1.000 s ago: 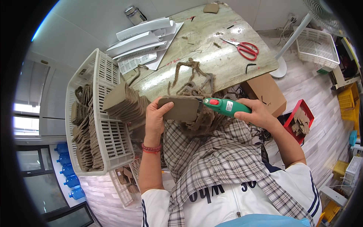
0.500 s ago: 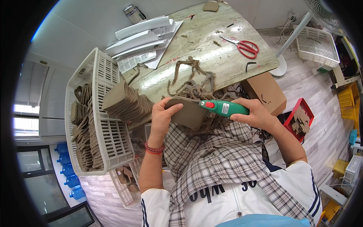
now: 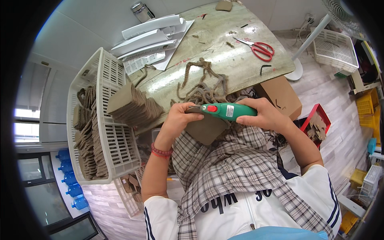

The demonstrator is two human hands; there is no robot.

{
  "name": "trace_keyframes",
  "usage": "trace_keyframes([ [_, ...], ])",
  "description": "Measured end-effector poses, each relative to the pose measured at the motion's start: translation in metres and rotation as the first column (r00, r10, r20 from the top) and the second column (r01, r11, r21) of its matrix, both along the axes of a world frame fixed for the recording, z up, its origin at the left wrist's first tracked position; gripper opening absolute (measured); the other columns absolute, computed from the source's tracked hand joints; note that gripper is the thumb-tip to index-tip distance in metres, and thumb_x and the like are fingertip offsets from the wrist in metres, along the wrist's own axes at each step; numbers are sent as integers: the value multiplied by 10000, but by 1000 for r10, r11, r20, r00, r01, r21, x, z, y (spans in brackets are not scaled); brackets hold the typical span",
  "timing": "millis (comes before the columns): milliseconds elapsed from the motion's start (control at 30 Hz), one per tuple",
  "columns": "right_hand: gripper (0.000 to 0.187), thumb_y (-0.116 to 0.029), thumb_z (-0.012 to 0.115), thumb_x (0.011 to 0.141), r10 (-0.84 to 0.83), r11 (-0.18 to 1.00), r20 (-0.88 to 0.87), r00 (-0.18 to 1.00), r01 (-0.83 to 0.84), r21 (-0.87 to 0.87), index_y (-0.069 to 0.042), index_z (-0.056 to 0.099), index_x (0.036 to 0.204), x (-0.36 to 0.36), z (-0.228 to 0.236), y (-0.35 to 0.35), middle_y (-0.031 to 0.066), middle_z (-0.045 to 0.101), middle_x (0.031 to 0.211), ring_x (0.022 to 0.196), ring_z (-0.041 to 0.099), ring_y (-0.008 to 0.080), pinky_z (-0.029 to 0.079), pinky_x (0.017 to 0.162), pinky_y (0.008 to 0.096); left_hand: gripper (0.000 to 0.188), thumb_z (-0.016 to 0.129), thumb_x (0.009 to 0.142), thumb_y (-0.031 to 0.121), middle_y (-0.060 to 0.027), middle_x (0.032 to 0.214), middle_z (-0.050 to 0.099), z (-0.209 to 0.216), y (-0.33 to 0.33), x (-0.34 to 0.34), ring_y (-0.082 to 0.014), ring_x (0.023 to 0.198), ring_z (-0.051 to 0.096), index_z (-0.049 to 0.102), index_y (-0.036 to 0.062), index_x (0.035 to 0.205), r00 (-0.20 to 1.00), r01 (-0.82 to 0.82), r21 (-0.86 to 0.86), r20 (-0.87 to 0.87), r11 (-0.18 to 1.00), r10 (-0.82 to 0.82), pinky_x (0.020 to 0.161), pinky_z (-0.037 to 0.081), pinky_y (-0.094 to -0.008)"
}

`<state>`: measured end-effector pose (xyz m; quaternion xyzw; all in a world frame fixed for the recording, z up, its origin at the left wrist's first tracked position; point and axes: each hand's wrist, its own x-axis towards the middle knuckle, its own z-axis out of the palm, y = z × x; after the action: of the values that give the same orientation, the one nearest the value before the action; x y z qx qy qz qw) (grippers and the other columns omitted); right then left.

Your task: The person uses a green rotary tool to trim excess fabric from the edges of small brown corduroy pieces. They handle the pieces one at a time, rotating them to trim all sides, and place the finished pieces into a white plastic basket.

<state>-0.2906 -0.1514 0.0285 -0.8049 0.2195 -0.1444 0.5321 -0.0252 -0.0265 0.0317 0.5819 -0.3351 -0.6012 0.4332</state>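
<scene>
My left hand [image 3: 177,122] pinches the upper left edge of a flat brown fabric pad [image 3: 206,130] over my lap. In my right hand [image 3: 266,114] is a green handheld electric cutter [image 3: 243,112] with a red button, its head at the pad's upper edge. The cutting tip is too small to make out. Just beyond the hands, brown trimmed strips [image 3: 204,94] lie tangled at the table's near edge. Left of them leans a row of similar brown pads [image 3: 134,105].
A white plastic basket [image 3: 122,140] of brown pads stands at left. Red-handled scissors [image 3: 262,52], paper sheets [image 3: 148,40] and a thermos [image 3: 142,11] are on or beside the table [image 3: 248,76]. At right are a cardboard box [image 3: 283,96], a red tray [image 3: 329,118] and a fan [image 3: 314,36].
The cutter has moved a little left along the pad's upper edge. The pad has turned, its lower part now hanging down to the right, and my left grip has shifted with it.
</scene>
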Motion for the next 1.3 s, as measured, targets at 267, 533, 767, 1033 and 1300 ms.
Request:
trace_keyframes([
  [267, 536, -499, 668, 818, -245, 945, -22, 969, 234, -228, -30, 647, 1076, 40, -39, -45, 168, 665, 808, 746, 658, 285, 506, 696, 376, 204, 636, 860, 18, -78, 930, 669, -13, 5, 16, -131, 792, 643, 598, -28, 1056, 938, -336, -34, -100, 941, 332, 706, 538, -258],
  [533, 606, -496, 645, 821, -393, 664, -87, 915, 217, -716, -55, 538, 1222, 73, -97, -85, 164, 643, 968, 882, 634, 348, 504, 757, 435, 199, 599, 906, 39, -96, 988, 652, -14, 48, 20, -149, 829, 643, 566, -18, 1094, 782, -607, -216, 11, 765, 623, 702, 549, -271],
  [767, 666, -472, 673, 791, -383, 442, -90, 919, 97, -892, -26, 525, 1263, 86, -97, -92, 123, 642, 944, 923, 575, 273, 444, 812, 384, 228, 592, 925, 64, -108, 1040, 645, -22, 91, 22, -181, 928, 638, 536, -14, 1132, 599, -800, -207, -336, 563, 727, 815, 544, -313],
  [1033, 681, -469, 644, 827, -437, 463, -6, 899, 219, -859, -51, 472, 1336, 95, -74, -77, 137, 594, 1091, 1015, 547, 286, 433, 862, 402, 288, 610, 907, 43, -109, 1098, 624, -6, 100, 20, -196, 996, 616, 511, -13, 1171, 539, -833, -200, -505, 516, 675, 886, 521, -325],
  [1300, 616, -457, 672, 796, -410, 661, -206, 888, 134, -739, -83, 513, 1259, 80, -100, -101, 165, 621, 1082, 996, 591, 353, 470, 837, 418, 382, 666, 798, -104, -106, 1082, 628, -15, 78, -8, -213, 999, 611, 525, 9, 1134, 496, -831, -103, -582, 546, 644, 898, 515, -347],
])
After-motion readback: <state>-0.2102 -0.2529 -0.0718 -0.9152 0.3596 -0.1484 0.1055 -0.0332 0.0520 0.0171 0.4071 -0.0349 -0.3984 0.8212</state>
